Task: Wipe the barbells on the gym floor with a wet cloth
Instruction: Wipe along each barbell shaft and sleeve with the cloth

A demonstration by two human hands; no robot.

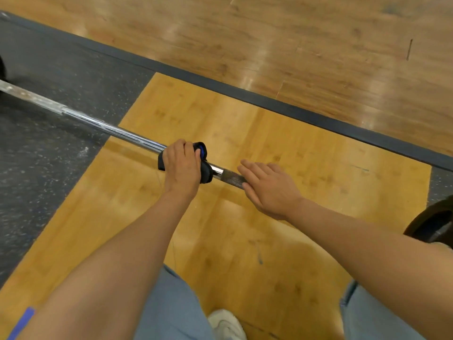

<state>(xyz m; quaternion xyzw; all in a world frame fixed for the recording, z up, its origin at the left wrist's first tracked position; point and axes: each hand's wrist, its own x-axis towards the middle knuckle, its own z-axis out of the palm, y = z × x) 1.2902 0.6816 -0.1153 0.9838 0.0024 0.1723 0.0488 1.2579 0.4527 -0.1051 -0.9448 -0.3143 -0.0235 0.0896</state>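
Note:
A chrome barbell bar (pixel 103 125) runs from the upper left down toward the centre, just above the floor. My left hand (pixel 182 165) grips a dark cloth with a blue patch (pixel 204 165) wrapped round the bar. Just to the right, my right hand (pixel 269 186) lies flat with straight fingers on the knurled stretch of the bar (pixel 231 176). The bar beyond my right hand is hidden under the hand and arm.
A black weight plate (pixel 434 223) sits at the right edge. The lifting platform has a yellow wood centre (pixel 245 133), dark rubber (pixel 49 155) to the left and a dark border strip (pixel 294 107). My jeans and a white shoe (pixel 226 323) are at the bottom.

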